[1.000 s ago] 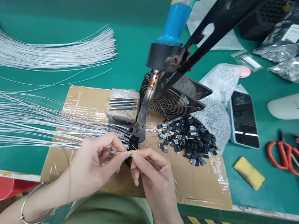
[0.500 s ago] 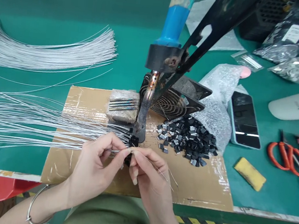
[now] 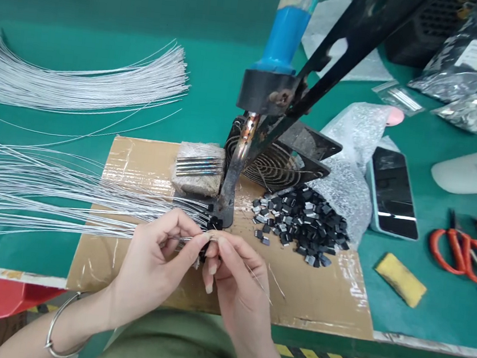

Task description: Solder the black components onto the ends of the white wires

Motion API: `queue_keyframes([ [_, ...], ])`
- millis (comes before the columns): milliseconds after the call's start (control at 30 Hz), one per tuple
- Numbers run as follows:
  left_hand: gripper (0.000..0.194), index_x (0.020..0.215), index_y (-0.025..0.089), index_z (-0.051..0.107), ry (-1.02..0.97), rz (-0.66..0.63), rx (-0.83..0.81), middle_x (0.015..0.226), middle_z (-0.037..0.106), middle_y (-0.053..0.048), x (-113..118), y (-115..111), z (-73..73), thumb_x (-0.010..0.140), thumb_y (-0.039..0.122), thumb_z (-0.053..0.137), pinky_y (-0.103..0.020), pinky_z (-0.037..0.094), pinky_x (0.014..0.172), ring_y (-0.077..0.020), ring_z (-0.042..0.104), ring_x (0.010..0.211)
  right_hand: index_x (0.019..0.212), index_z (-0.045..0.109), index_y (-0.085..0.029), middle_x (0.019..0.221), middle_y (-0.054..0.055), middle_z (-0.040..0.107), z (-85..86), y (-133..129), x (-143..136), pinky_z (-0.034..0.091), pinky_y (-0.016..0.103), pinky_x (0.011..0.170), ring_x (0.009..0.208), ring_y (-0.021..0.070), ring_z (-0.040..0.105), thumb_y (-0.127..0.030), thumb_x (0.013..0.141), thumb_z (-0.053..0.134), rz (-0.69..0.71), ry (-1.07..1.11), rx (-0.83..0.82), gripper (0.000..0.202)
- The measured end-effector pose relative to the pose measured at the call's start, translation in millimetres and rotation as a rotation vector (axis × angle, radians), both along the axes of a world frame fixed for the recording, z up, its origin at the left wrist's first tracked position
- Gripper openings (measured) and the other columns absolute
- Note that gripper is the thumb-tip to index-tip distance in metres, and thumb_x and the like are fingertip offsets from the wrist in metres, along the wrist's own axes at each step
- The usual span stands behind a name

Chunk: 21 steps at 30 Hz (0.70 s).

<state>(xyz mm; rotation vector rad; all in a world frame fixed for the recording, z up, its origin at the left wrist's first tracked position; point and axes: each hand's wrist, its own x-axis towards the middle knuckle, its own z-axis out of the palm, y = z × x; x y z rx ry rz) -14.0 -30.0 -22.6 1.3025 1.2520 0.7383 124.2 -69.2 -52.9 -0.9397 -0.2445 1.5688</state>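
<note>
Over the front of the cardboard sheet, my left hand pinches thin wires between thumb and forefinger. Close beside it, my right hand is closed on the same wires, and loose wire ends stick out to its right. The exact grip points are partly hidden by the fingertips. A bundle of thin white wires runs in from the left, with small black pieces at its ends just behind my fingers. Above them hangs a blue-handled soldering iron on a black bracket.
A pile of small black connectors lies right of my hands. Behind stand a fan and a block with metal rods. Rightward lie a phone, a yellow sponge and orange-handled scissors. More white wires lie at back left.
The right fingertips have shifted slightly right, away from the left ones, leaving a short stretch of wire showing between them. The whole view has moved a little.
</note>
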Motion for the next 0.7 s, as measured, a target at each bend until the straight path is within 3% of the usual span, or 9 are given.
queue_keyframes([
  [333, 0.016, 0.084, 0.019, 0.067, -0.048, 0.004, 0.006, 0.068, 0.065, 0.003, 0.2, 1.1, 1.3, 0.098, 0.025, 0.071, -0.022, 0.034, 0.05, -0.0083, 0.046, 0.055, 0.089, 0.087, -0.025, 0.067, -0.001, 0.074, -7.0, -5.7, 2.6, 0.059, 0.017, 0.048, 0.048, 0.0083, 0.064, -0.03, 0.089, 0.085, -0.035, -0.234, 0.066, 0.006],
  [700, 0.018, 0.083, 0.019, 0.065, 0.014, -0.035, 0.016, 0.068, 0.063, 0.002, -1.1, 3.2, 6.2, 0.1, 0.025, 0.067, -0.025, 0.031, 0.05, -0.01, 0.045, 0.054, 0.089, 0.087, -0.025, 0.069, -0.001, 0.073, -6.1, -7.0, 5.5, 0.057, 0.018, 0.047, 0.049, 0.0084, 0.063, -0.031, 0.091, 0.084, -0.013, -0.23, 0.063, 0.006],
])
